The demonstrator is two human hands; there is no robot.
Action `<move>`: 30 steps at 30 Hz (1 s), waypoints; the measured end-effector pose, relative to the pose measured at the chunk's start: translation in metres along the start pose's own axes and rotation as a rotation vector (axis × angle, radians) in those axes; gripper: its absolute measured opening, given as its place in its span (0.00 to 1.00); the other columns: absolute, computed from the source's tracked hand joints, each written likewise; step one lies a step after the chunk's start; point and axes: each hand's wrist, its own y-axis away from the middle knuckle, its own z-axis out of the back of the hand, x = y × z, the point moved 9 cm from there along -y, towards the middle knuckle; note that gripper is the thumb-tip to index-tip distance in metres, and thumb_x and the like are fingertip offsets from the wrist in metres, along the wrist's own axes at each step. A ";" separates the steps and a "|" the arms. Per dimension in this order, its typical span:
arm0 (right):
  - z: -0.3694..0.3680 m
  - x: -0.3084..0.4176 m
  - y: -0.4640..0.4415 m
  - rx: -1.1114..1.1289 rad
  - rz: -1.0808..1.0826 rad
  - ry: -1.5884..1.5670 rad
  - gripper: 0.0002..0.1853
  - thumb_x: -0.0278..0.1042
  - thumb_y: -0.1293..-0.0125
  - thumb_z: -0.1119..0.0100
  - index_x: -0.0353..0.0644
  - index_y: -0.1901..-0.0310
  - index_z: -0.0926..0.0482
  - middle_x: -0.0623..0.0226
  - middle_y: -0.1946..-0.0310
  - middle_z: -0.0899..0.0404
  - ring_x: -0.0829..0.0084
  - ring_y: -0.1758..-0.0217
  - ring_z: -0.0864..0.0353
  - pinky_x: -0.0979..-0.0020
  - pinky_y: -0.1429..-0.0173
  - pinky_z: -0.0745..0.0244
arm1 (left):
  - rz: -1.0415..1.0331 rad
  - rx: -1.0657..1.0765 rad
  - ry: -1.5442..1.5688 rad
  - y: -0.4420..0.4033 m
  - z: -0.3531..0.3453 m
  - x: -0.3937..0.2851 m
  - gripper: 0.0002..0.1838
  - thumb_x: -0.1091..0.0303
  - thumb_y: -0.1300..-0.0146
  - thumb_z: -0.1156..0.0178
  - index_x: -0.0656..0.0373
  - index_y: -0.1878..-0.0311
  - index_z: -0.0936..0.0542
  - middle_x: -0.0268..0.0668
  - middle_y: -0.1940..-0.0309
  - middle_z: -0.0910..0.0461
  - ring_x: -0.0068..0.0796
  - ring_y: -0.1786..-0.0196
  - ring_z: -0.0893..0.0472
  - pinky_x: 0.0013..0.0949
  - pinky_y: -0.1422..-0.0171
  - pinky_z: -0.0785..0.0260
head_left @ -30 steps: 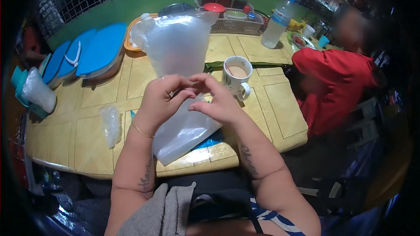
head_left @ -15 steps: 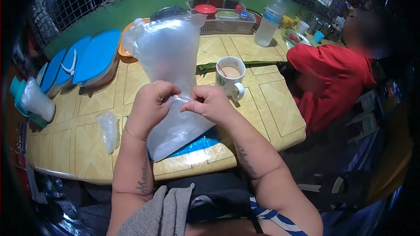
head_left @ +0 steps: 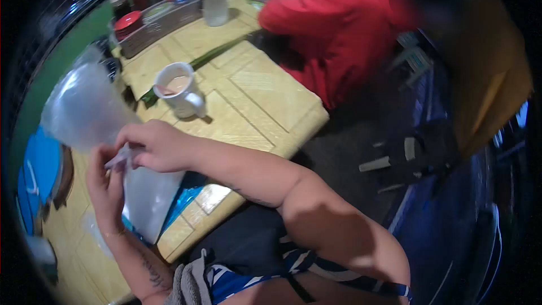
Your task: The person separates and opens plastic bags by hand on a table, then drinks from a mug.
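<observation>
A large clear plastic bag is gathered at its middle between my hands. Its puffed upper part leans to the far left, and its lower part lies toward the table's front edge. My left hand has its fingers closed on the gathered plastic. My right hand pinches the same bunched section from the other side, fingertips partly hidden. Flat blue plastic lies under the bag's lower part. A white mug of milky brown drink, with a reddish stick in it, stands just beyond my right hand.
Blue-lidded containers stand at the left. A water bottle and a condiment basket are at the back. A long green leaf lies behind the mug. A person in red is at the table's right side.
My view has swung right, so the table and bag appear farther left. Both hands remain on the bag, with its gathered part now more tightly bunched between them.
</observation>
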 end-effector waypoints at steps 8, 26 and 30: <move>0.023 0.005 0.000 -0.102 0.006 0.116 0.09 0.28 0.45 0.32 0.39 0.64 0.21 0.59 0.70 0.21 0.62 0.66 0.19 0.67 0.59 0.25 | -0.013 0.133 0.053 0.006 -0.003 -0.002 0.08 0.72 0.38 0.35 0.65 0.60 0.23 0.31 0.69 0.26 0.21 0.64 0.28 0.25 0.59 0.36; 0.011 -0.009 0.005 -0.189 -0.168 -0.276 0.04 0.28 0.35 0.36 0.39 0.66 0.19 0.77 0.73 0.24 0.86 0.70 0.30 0.80 0.65 0.35 | -0.192 0.161 0.026 0.000 0.001 -0.040 0.11 0.70 0.46 0.31 0.65 0.63 0.20 0.39 0.68 0.19 0.30 0.62 0.19 0.34 0.55 0.27; 0.015 -0.008 0.007 -0.203 -0.117 -0.254 0.07 0.30 0.39 0.30 0.40 0.69 0.20 0.79 0.74 0.25 0.86 0.71 0.31 0.80 0.67 0.37 | -0.260 0.147 -0.007 -0.001 0.002 -0.036 0.09 0.71 0.44 0.31 0.63 0.68 0.22 0.38 0.70 0.21 0.31 0.64 0.22 0.34 0.57 0.30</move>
